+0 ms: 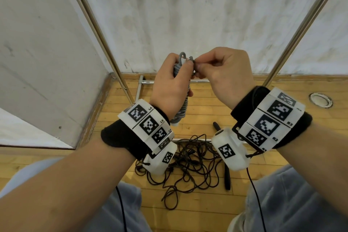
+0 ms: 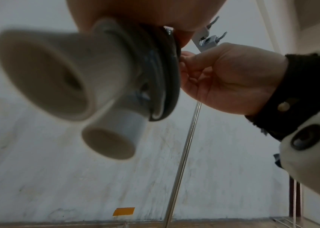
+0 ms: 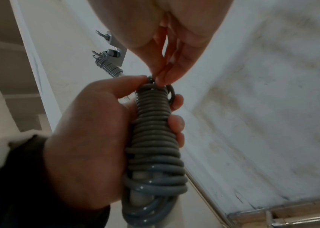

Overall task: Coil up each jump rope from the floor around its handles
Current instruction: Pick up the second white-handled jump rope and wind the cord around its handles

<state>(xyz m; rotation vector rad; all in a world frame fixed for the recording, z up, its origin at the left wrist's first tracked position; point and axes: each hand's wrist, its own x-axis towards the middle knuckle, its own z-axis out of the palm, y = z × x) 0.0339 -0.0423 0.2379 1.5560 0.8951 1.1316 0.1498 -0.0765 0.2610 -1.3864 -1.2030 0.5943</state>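
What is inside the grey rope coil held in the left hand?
Two pale handle ends poke out of the bottom of the grey rope coil, side by side. The wraps and the left hand cover the rest of the handles; their tops stay hidden under the right hand's fingertips.

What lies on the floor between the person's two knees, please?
In the head view, a tangled dark jump rope lies loose on the wooden floor there, its black handle beside the right knee; the grey jump rope is held above it.
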